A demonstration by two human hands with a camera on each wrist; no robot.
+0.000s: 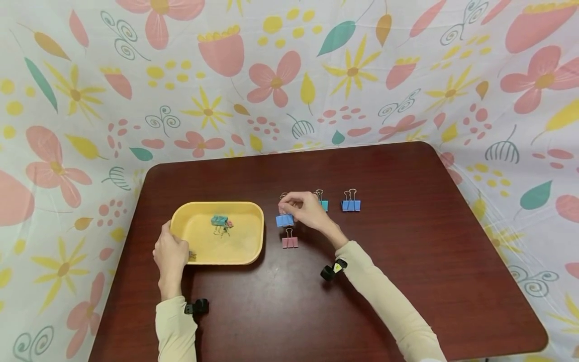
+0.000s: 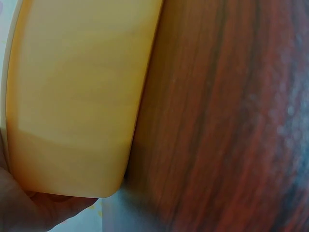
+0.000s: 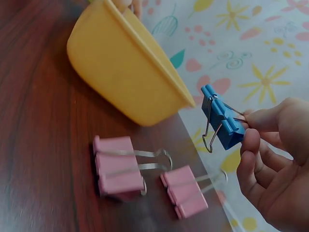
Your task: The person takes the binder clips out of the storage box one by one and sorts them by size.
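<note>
Head view's got the left hand (image 1: 172, 250) gripping the yellow bin (image 1: 244, 241) at its left end, right hand (image 1: 308, 209) pinching a blue clip (image 1: 284, 221), seemingly by a wire handle, just right of the bin. I'd keep that pinch steady and avoid bumping the pink clips (image 3: 118, 164), also right of the bin.

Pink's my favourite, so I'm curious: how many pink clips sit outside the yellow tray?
2: the nearer pink clip and the farther pink clip beyond it, mostly behind the right hand in the head view. Others could be hidden there.
</note>
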